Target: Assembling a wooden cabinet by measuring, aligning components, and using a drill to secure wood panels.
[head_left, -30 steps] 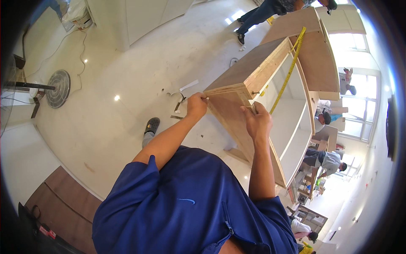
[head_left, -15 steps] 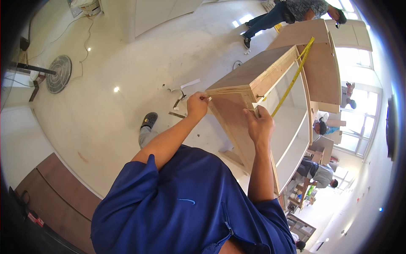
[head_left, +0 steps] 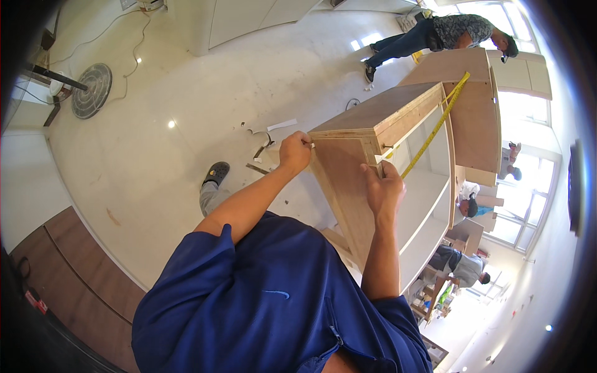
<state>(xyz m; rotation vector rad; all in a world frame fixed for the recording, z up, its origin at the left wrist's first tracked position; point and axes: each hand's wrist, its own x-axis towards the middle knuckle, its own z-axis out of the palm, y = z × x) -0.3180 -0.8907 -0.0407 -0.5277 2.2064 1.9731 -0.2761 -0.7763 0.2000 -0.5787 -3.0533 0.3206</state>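
Observation:
A plywood cabinet with a white interior stands tilted in the view before me. My left hand is pinched at its left front corner, and a tiny white bit shows at the fingertips; what it is I cannot make out. On the cabinet's front edge, right of that corner, my right hand is closed around the panel's edge, thumb on the near face and fingers on the inner side. Just above that thumb sits a small white scrap. A yellow tape measure lies extended across the cabinet's open side.
Another plywood cabinet stands beyond this one, with a person bending behind it. More people work at the right. Offcuts and strips litter the floor left of the cabinet. A round grey base with a pole stands farther left.
The whole view has shifted slightly, so the cabinet and hands appear a little lower and to the right. Both hands keep their places on the cabinet.

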